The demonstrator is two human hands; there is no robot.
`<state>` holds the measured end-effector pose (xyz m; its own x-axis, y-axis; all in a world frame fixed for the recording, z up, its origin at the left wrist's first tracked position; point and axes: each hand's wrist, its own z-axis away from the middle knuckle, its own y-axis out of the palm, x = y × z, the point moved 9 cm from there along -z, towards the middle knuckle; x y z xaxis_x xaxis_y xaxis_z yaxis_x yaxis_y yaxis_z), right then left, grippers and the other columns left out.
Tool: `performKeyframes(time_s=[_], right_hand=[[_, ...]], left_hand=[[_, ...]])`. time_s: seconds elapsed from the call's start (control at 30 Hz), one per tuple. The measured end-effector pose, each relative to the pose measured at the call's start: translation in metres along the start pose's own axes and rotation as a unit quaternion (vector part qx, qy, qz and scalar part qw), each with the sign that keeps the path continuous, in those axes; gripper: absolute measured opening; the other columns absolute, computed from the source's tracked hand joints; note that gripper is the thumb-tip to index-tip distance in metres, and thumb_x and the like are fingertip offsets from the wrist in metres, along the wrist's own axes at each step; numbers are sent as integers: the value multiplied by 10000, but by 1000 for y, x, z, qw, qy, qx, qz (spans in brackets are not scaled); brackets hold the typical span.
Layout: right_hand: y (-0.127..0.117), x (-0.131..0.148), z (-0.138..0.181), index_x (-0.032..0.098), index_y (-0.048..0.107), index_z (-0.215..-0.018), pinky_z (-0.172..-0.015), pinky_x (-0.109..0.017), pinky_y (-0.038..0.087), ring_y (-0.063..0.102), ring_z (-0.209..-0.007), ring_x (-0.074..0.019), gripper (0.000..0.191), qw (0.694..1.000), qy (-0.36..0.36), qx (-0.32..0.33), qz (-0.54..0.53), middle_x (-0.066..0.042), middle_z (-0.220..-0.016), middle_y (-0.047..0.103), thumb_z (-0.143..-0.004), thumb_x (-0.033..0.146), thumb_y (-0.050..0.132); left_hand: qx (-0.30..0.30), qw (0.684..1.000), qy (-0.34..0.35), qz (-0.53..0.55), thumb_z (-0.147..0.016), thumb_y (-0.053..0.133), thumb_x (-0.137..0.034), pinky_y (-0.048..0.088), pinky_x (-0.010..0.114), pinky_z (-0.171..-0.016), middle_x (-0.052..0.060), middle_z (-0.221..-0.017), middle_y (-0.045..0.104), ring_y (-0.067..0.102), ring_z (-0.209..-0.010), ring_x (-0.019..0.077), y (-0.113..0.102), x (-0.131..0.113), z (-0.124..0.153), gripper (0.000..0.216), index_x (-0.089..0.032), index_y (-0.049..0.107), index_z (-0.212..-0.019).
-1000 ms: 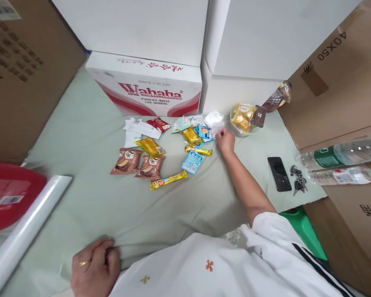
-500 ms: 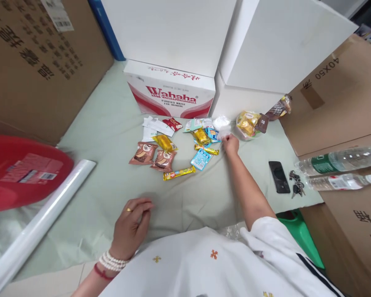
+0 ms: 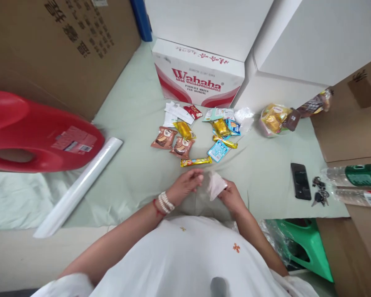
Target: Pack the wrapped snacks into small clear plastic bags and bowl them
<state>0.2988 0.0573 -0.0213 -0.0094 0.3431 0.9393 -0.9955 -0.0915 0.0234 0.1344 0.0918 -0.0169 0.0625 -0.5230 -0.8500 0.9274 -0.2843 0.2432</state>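
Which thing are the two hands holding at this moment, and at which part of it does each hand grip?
A thin clear plastic bag. The right hand pinches its right edge; the left hand has its fingertips at the left edge, where the film is hard to see.

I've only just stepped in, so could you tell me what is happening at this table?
A person in a white top is holding a small clear plastic bag between both hands, right hand at one edge, left hand at the other, just above the pale green cloth. Beyond the hands lies a spread of snack packets, in front of a Wahaha box. A phone and keys lie to the right, and a red jug and a roll of film to the left.
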Motion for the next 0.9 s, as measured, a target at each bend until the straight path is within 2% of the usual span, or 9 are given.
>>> performKeyframes(time_s=[0.07, 0.13, 0.3, 0.43, 0.5, 0.6, 0.67, 0.77, 0.9], right_hand=[[3, 14, 6, 264, 687, -680, -735, -325, 488, 597, -737, -207, 114, 996, -47, -3, 71, 11, -720, 630, -785, 291, 651], [-13, 25, 9, 290, 714, -723, -743, -334, 485, 599, -757, -221, 130, 986, -79, -64, 129, 5, -749, 644, -828, 306, 638], [-63, 16, 18, 330, 749, -918, -719, -365, 494, 616, -741, -235, 164, 974, -54, -178, 129, -8, -852, 715, -894, 447, 637], [-77, 31, 35, 361, 730, -1061, -704, -413, 520, 592, -711, -238, 202, 937, -100, -247, 227, -48, -1017, 698, -914, 460, 633], [-56, 51, 37, 373, 709, -1145, -783, -451, 544, 618, -827, -266, 264, 915, -170, -218, 293, -72, -1104, 678, -900, 462, 673], [1, 67, 30, 304, 699, -1223, -1006, -521, 505, 586, -1141, -320, 395, 886, -273, -83, 365, -116, -1245, 661, -858, 445, 749], [25, 70, 22, 268, 718, -1172, -1031, -523, 488, 569, -1171, -303, 272, 875, -309, -42, 370, -117, -1256, 668, -925, 372, 673], [22, 71, 9, 273, 742, -1058, -985, -471, 506, 606, -1093, -257, 211, 903, -303, -51, 301, -88, -1150, 703, -999, 293, 541], [-7, 49, -6, 240, 735, -983, -801, -346, 535, 655, -885, -214, 196, 979, -164, -11, 122, -54, -953, 719, -936, 406, 643]], left_hand=[[40, 999, 7, 20, -609, 898, -565, 476, 266, -644, 57, -877, 702, 613, -742, 158, 20, -1, -14, 549, -142, 705, -901], [26, 999, 29, 36, -614, 899, -535, 458, 263, -646, 15, -750, 654, 564, -674, 129, 20, -1, -22, 492, -143, 668, -800], [-86, 991, 94, 31, -715, 829, -486, 391, 230, -595, -45, -685, 559, 472, -624, 96, -20, -5, -19, 379, -180, 618, -788], [-111, 990, 84, 38, -743, 803, -504, 405, 232, -599, -47, -694, 556, 487, -627, 98, -29, -3, -7, 378, -185, 612, -811], [-112, 990, 74, 49, -737, 804, -519, 419, 235, -599, -48, -692, 564, 494, -614, 96, -23, -4, -2, 393, -186, 612, -816], [-105, 990, 77, 49, -734, 809, -534, 433, 236, -593, -44, -692, 586, 513, -606, 98, -11, -11, 5, 408, -186, 614, -819], [-110, 990, 83, 38, -728, 820, -542, 420, 230, -563, -46, -673, 586, 505, -575, 91, -8, -18, 9, 421, -186, 611, -814], [-121, 989, 79, 14, -720, 825, -556, 351, 216, -489, -70, -597, 535, 432, -488, 70, -14, -24, 13, 438, -190, 597, -801], [-86, 995, 33, -28, -670, 846, -549, 283, 212, -446, -82, -570, 481, 374, -458, 64, -29, -24, 11, 449, -195, 585, -760]])
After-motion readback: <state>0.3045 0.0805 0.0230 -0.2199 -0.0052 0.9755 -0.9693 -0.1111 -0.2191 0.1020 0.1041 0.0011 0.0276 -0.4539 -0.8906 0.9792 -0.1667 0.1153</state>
